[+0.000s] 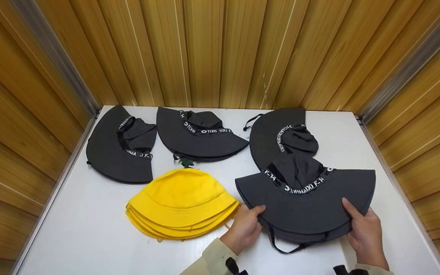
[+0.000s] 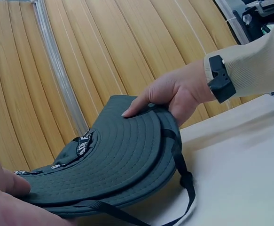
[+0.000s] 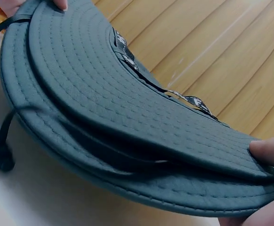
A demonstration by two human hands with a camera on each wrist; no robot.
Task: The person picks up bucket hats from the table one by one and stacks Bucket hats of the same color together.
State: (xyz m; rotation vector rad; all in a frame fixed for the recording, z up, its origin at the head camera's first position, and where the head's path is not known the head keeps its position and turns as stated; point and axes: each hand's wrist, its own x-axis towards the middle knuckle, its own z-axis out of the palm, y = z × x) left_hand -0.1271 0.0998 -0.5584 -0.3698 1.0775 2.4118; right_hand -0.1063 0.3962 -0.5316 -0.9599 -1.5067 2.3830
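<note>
A dark grey bucket hat point(image 1: 304, 210), folded in half with its wide brim toward me, is gripped between both hands. My left hand point(image 1: 245, 225) pinches the brim's left edge, thumb on top and fingers beneath. At the right edge my right hand point(image 1: 367, 231) holds it the same way. White lettering runs along the hat's inner band. A black chin cord point(image 2: 186, 181) with a toggle dangles below the brim. In the right wrist view the two brim layers point(image 3: 127, 122) lie one over the other, slightly apart at the front.
Left of my left hand sits a stack of yellow bucket hats point(image 1: 183, 198) with a green leaf tip. Behind are more folded dark hats: one at far left point(image 1: 109, 152), one in the middle point(image 1: 201, 147), one at right point(image 1: 264, 137), partly overlapped by the held hat. Wood-patterned walls enclose the white table point(image 1: 90, 229).
</note>
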